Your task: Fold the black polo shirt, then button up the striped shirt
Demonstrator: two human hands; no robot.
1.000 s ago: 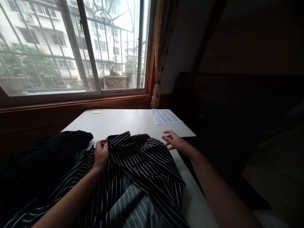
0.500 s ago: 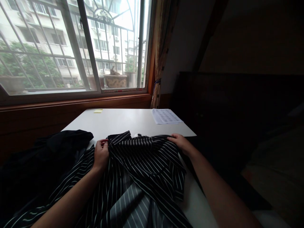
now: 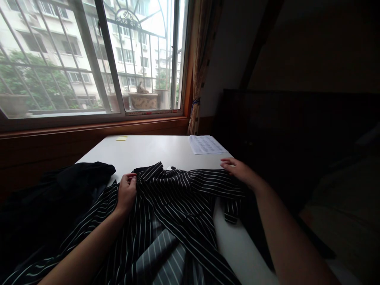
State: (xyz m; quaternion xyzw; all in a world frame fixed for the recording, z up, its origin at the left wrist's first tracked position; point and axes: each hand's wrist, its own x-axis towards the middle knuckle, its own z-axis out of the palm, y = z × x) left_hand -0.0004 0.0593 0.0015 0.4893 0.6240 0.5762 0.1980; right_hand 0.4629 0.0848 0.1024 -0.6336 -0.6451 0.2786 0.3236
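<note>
A black garment with thin white stripes lies crumpled on a white table. My left hand is closed on a fold of it near its upper left. My right hand pinches the garment's far right edge at the table's right side, and the cloth is stretched out between the two hands. One striped end hangs over the table's right edge.
A plain black cloth is heaped at the left of the table. A printed sheet and a yellow sticky note lie near the far edge, below a barred window. Dark furniture stands to the right.
My right hand went from open beside the garment to gripping its edge, then drew it right toward the table's side, spreading the cloth. My left hand stayed put.
</note>
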